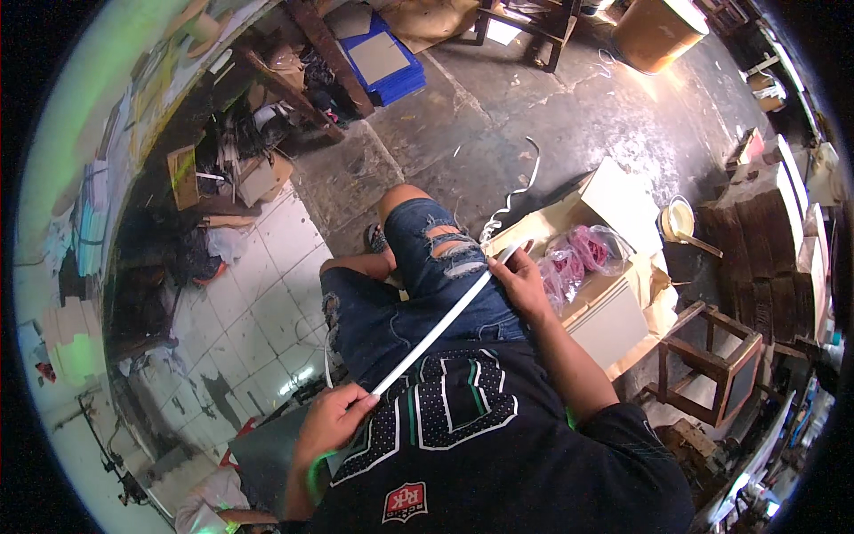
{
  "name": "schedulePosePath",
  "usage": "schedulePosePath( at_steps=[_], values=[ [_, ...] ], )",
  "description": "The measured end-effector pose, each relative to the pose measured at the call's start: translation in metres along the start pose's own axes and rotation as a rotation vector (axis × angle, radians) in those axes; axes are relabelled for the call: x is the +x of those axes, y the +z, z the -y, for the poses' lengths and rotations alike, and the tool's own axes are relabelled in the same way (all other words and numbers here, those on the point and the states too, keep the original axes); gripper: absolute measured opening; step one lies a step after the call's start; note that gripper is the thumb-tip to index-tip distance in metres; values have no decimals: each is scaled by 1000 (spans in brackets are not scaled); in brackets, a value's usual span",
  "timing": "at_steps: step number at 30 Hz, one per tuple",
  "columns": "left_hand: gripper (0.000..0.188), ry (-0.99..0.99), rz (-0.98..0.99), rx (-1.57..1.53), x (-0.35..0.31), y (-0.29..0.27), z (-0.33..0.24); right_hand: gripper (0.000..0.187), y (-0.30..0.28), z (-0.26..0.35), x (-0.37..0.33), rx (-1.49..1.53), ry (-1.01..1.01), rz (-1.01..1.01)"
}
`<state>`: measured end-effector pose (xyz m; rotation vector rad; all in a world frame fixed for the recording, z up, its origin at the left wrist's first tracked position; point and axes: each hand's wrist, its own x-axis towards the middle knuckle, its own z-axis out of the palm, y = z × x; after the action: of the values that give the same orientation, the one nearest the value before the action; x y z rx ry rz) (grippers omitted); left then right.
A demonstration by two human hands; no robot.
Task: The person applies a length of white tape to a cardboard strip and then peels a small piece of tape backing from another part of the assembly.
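Note:
A narrow white strip (431,335) runs taut and slanting across my lap, over the torn denim shorts. At its lower left end my left hand (334,422) is closed on it, thumb on top. Higher up, beside my knee, my right hand (523,283) pinches the same strip. Past the right hand, a loose white curl (500,216) twists away over the floor. A thin pale length also trails up from beside my left hand. To the right of my right hand lie pinkish-red bundles in clear plastic (578,258), on brown paper and board.
Flat grey-beige boards (609,331) lie at my right, with a small wooden stool frame (712,365) beyond. A pale tub (678,219) with a stick stands near tall brown stacks (761,254). Far off are a blue-edged stack (384,67) and a large drum (658,37). Clutter lines the left.

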<state>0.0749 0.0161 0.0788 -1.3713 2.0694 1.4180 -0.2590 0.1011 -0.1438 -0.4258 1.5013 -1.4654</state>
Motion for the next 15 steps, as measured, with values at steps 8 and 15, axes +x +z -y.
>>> schedulePosePath(
  at_steps=[8, 15],
  values=[
    [27, -11, -35, -15, -16, -5, 17, 22, 2, 2, 0, -5, -5, -3],
    [26, 25, -15, -14, -27, -13, 24, 23, 5, 11, -4, -90, -2, -8]
  ],
)
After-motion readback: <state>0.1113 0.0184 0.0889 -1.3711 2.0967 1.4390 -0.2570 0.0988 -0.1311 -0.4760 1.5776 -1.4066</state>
